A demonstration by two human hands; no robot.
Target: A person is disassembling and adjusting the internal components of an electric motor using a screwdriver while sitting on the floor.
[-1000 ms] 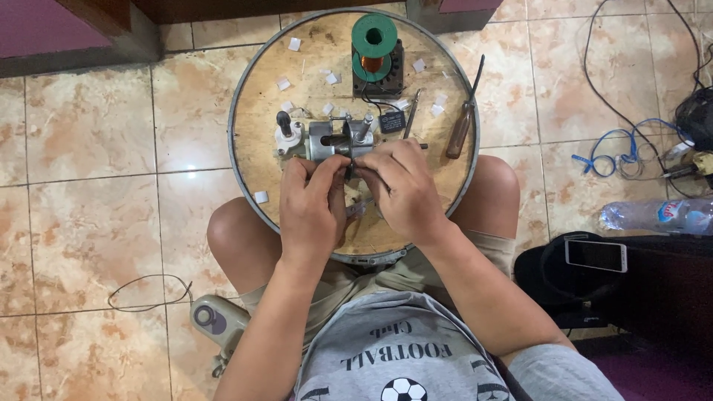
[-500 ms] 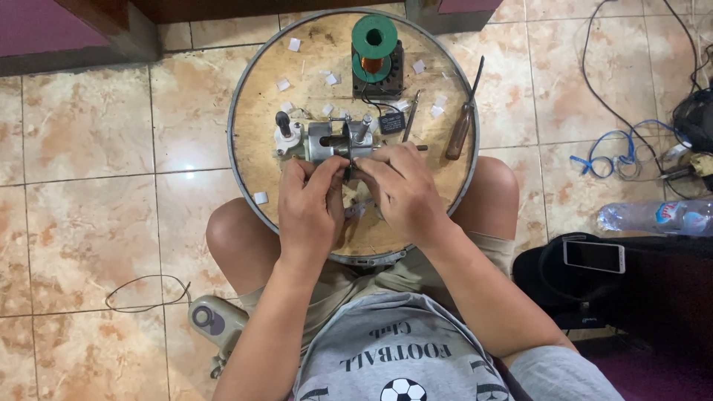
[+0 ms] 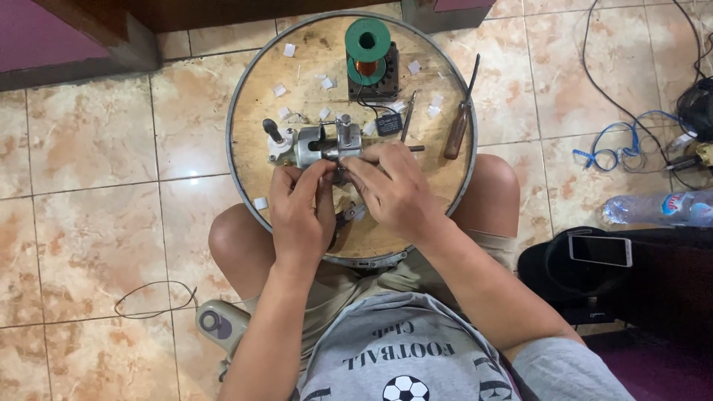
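Where the two hands meet, just in front of the small silver metal winding device with a black crank knob (image 3: 316,145), something tiny is being pinched between the fingertips, too small and too covered to make out; it sits at the middle of the round wooden tabletop with a metal rim (image 3: 245,104) that rests across the person's knees. The left hand (image 3: 301,212) has its fingers pressed together at the tips, closed on that small part, and the right hand (image 3: 394,189) is curled the same way, thumb and forefinger nipping in from the other side. Behind the device stands a green spool of copper wire (image 3: 367,48) on a dark block, with a small black boxy component (image 3: 388,123) and a brown-handled screwdriver (image 3: 459,126) to the right, and white paper scraps (image 3: 280,90) scattered about. Off on the tiled floor lie a blue cable coil (image 3: 616,145), a clear plastic bottle (image 3: 657,208) and a phone (image 3: 600,251) on a black bag. As I judge it, the board is only balanced on the knees, so a shift of a leg could tip it and send the spool rolling; a slip of the pinch could also drop the little part among the scraps. Compared with a second ago, hardly anything has changed: both hands sit at the same spot, fingers slightly adjusted.
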